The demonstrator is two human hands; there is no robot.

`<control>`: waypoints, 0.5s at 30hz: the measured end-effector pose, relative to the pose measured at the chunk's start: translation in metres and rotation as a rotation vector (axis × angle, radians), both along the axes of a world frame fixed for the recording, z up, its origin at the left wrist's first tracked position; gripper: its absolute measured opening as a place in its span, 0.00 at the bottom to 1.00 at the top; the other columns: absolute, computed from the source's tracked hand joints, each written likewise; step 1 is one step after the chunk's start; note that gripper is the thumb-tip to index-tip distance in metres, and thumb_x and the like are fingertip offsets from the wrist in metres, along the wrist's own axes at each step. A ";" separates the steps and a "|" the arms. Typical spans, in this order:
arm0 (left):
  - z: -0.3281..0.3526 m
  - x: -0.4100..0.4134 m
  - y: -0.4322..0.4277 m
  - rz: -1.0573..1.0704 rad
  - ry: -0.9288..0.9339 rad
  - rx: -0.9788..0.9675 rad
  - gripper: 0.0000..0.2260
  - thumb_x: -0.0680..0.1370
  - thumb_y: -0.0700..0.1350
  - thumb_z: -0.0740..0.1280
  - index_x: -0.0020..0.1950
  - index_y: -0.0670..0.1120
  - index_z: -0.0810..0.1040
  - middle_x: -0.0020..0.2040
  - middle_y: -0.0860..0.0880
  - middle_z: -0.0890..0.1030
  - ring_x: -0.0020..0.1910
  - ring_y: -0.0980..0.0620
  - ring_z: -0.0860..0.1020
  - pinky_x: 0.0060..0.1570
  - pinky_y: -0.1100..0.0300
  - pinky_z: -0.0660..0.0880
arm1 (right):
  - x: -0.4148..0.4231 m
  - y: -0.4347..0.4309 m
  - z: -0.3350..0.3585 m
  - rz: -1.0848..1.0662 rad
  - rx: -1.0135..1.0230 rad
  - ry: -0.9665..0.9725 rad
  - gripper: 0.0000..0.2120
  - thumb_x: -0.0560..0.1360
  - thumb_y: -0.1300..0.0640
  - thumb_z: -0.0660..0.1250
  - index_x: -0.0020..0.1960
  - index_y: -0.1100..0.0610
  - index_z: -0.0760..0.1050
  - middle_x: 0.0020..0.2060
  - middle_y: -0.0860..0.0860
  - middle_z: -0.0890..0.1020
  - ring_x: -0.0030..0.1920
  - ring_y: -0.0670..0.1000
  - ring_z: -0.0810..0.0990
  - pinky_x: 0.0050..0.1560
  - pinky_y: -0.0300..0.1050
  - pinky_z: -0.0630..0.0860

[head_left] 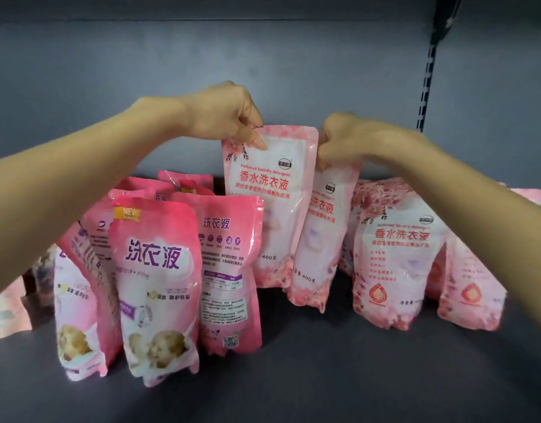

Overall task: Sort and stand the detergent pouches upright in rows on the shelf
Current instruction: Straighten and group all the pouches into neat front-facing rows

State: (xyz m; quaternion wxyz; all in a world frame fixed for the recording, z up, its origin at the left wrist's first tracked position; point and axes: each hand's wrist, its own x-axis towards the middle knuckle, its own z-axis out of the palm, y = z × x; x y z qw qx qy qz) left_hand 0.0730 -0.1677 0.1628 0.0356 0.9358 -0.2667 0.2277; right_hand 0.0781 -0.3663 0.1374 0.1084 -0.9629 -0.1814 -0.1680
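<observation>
Closest in: bare forearms from both lower corners, meeting over a dark grey shelf.

Left grip pinched on the top left corner of a pale floral detergent pouch, thumb on the front face. Pouch held upright, red characters facing out. Whether its lower end touches the shelf, cannot tell.

Right grip clamped on the top edge of a second floral pouch. This one just right of the left grip's pouch and overlapping it, tilted, lower end near the shelf.

Below and left of the left grip: a cluster of deep pink pouches, upright.
- NEW pouch in front, with purple characters.
- Back-facing pouch touching its right side, QR code near the bottom.
- Leaning pouch on the far side, tilted.
- More pink tops behind.

Below and right of the right grip: standing floral pouches side by side under the right forearm, others behind them.

Behind both grips: grey back panel. Above and right of the right grip: black slotted upright.
</observation>
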 end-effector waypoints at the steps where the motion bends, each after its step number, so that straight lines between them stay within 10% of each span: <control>1: 0.003 -0.003 -0.002 -0.007 -0.026 -0.001 0.18 0.74 0.46 0.70 0.36 0.30 0.74 0.36 0.34 0.79 0.32 0.47 0.74 0.35 0.56 0.70 | -0.004 -0.003 0.002 -0.011 0.014 0.000 0.05 0.71 0.60 0.66 0.41 0.62 0.75 0.37 0.56 0.76 0.38 0.55 0.74 0.36 0.43 0.68; 15: 0.011 -0.025 -0.039 -0.134 -0.185 -0.071 0.18 0.75 0.46 0.69 0.29 0.37 0.70 0.27 0.44 0.69 0.27 0.52 0.69 0.30 0.64 0.66 | -0.058 -0.064 -0.003 -0.152 0.115 0.036 0.08 0.69 0.57 0.69 0.41 0.63 0.78 0.35 0.56 0.78 0.33 0.54 0.74 0.35 0.43 0.69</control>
